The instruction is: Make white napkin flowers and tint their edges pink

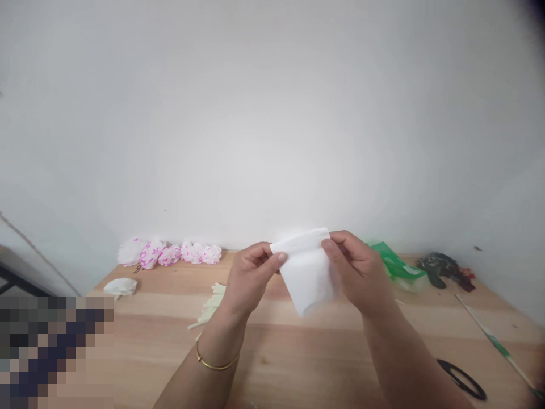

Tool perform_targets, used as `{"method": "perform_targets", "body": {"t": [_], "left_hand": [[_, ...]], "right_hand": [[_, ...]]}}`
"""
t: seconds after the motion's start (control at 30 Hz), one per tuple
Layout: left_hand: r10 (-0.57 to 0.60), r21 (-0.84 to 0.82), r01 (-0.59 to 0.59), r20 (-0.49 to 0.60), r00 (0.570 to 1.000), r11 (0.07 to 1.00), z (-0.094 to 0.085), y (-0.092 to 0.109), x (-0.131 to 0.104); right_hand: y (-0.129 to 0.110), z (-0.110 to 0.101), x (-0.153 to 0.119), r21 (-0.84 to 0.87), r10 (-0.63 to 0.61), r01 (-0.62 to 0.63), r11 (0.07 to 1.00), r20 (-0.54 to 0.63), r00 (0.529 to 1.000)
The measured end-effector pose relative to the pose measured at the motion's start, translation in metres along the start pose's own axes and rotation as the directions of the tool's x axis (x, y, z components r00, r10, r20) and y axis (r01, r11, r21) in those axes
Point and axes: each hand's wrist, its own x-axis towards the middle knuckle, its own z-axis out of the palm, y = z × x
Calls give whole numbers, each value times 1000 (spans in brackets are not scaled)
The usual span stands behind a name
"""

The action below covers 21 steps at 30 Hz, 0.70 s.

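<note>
A white sheet [307,272], thin like paper or tissue, hangs between my two hands above the wooden table. My left hand [255,275] pinches its upper left corner between thumb and fingers. At the upper right corner, my right hand [355,264] grips it the same way, thumb in front. The sheet's top edge looks folded over, and its lower part hangs down to a slanted corner. A gold bracelet is on my left wrist.
On the wooden table [289,369], pink-and-white bunches [170,253] and a white bundle [121,287] lie left. Pale green sticks [213,307] are beside my left forearm. Rightward are green packaging [398,264], dark items [443,268], a thin stick [481,326] and a black ring-shaped object [462,379].
</note>
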Motion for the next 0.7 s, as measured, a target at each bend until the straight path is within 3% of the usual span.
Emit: {"method": "perform_targets", "body": {"t": [0.07,0.1,0.17,0.23,0.37,0.47,0.53,0.63,0.7], "left_hand": [[3,-144,-2,6,1000,990,5,-1,-2],[-21,-233,34,58,998,972,9,-1,-3],[-110,-368,184,213,971,911,19,-5,-5],[-240,-410,341,278,930,846,31,-10,-7],[-441,-453,421,68,895,786,52,-23,-13],[-508,-453,437,-41,860,777,52,-30,-19],[-542,-472,432,-120,832,768,46,-34,-22],[-624,-559,437,-196,756,705,36,-38,-29],[-658,-622,435,-177,731,651,34,-40,-35]], "right_hand": [[-2,1,-1,-6,-29,29,1000,-72,997],[-3,2,-1,-10,-36,35,999,-99,994],[-5,3,-2,-28,-35,32,999,-118,992],[-6,4,-2,-58,-23,17,998,-99,995],[-1,0,-13,-135,8,-15,991,-52,999],[6,-18,-40,-190,17,-17,982,-2,1000],[12,-40,-70,-283,64,-46,958,53,997],[34,-82,-121,-462,255,-140,876,196,947],[59,-112,-149,-620,343,-202,758,114,933]]}}
